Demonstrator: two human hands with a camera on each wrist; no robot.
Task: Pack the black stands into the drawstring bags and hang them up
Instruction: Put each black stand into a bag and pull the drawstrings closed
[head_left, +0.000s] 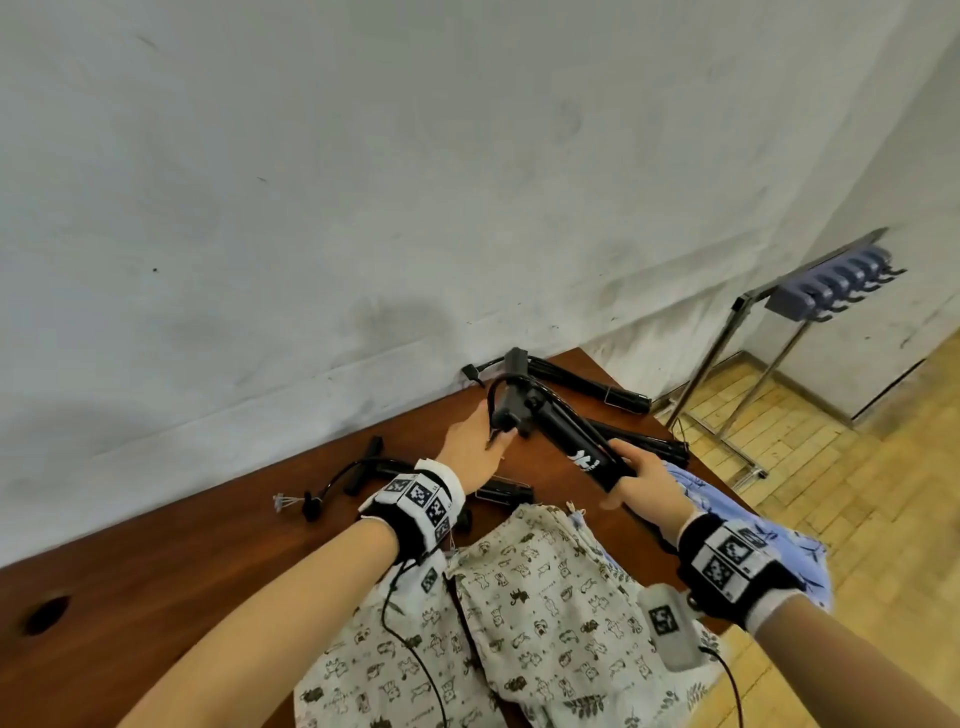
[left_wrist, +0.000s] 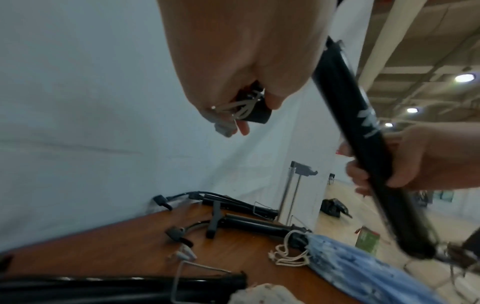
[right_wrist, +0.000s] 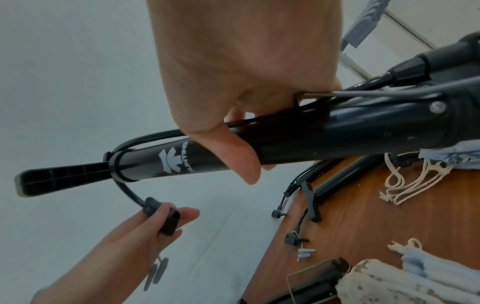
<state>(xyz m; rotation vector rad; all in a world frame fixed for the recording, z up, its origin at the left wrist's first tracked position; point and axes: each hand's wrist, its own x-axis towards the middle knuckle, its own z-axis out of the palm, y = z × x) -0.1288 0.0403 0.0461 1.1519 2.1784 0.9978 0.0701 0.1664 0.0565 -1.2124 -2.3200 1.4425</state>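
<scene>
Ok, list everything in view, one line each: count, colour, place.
held black stand: one, black with a white logo, in the air over the table
other black stands: three, black, lying on the table; one ends at the blue bag's mouth
cream printed bags: at least two, overlapping, at the table's near edge
blue bag: one, pale blue, on the table's right side
table: one, brown wood
hook rack: one, grey-blue on metal legs, far right
left hand: pinches the held stand's hose end
right hand: grips the held stand's tube
</scene>
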